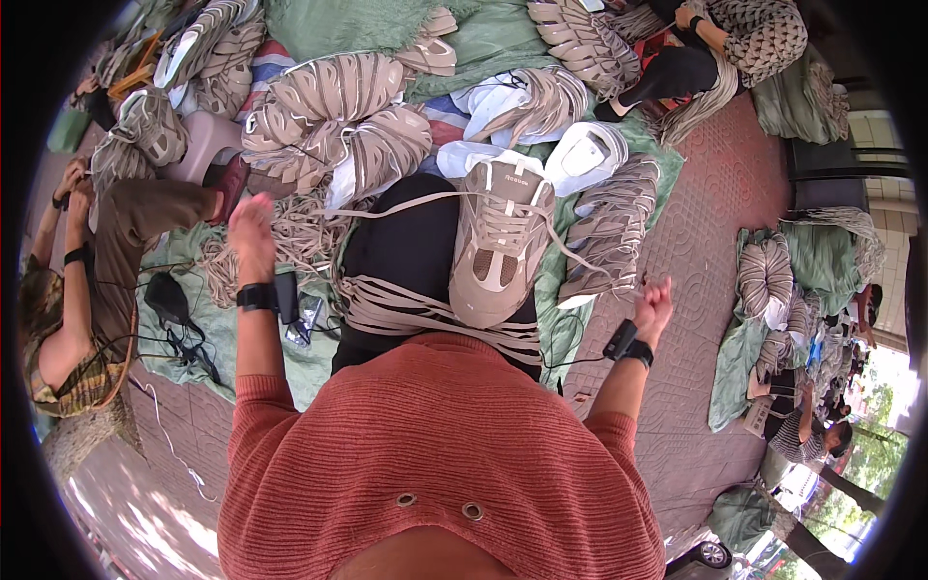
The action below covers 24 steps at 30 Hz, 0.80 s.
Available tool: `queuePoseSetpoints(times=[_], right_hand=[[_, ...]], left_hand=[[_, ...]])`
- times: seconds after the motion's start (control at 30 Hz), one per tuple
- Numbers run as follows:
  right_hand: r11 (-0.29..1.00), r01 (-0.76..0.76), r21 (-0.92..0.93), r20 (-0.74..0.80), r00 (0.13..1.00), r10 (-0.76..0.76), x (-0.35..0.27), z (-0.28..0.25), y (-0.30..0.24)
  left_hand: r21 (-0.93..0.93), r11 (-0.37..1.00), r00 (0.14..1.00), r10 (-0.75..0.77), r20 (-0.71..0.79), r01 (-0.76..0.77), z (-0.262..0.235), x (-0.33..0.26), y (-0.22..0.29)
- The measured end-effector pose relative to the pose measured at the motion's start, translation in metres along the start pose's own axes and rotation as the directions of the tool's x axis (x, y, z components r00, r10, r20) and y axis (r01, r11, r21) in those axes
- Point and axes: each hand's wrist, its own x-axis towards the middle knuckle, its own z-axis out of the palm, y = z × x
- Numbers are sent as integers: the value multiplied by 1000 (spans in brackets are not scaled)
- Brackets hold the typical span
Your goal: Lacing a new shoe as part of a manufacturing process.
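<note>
On my black-clad lap rests a beige and brown sneaker (pixel 503 242), its toe toward me. Its flat beige shoelace (pixel 411 201) is threaded through the eyelets, and the loose ends spread out to both sides in slack curves. My left hand (pixel 253 232) is raised left of the shoe, beyond that lace end; its fingers are smeared by motion. Off to the right, my right hand (pixel 653 309) is held with curled fingers near the other end. Whether it grips the lace I cannot make out. A bundle of beige laces (pixel 416 314) lies across my thighs.
Stacked shoe uppers (pixel 333 116) and a pile of laces (pixel 300 237) lie ahead and left. More uppers (pixel 614 227) stand at right on the green sheet (pixel 652 179). A black bag (pixel 169 300) is on the left. A co-worker's arms (pixel 72 261) are at far left.
</note>
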Motion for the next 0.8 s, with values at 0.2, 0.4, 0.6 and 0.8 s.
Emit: queuePoseSetpoints(times=[0.2, 0.4, 0.6, 0.8], right_hand=[[412, 312, -856, 449, 845, 292, -61, 198, 167], [-192, 936, -294, 780, 352, 518, -55, 208, 231], [-307, 867, -393, 714, 498, 492, -68, 205, 239], [-216, 731, -647, 490, 616, 617, -60, 201, 237]], left_hand=[[303, 917, 596, -94, 798, -261, 173, -130, 5], [391, 396, 371, -130, 919, -831, 213, -170, 3], [376, 295, 353, -127, 927, -879, 215, -174, -1], [471, 244, 419, -235, 877, -848, 225, -177, 4]])
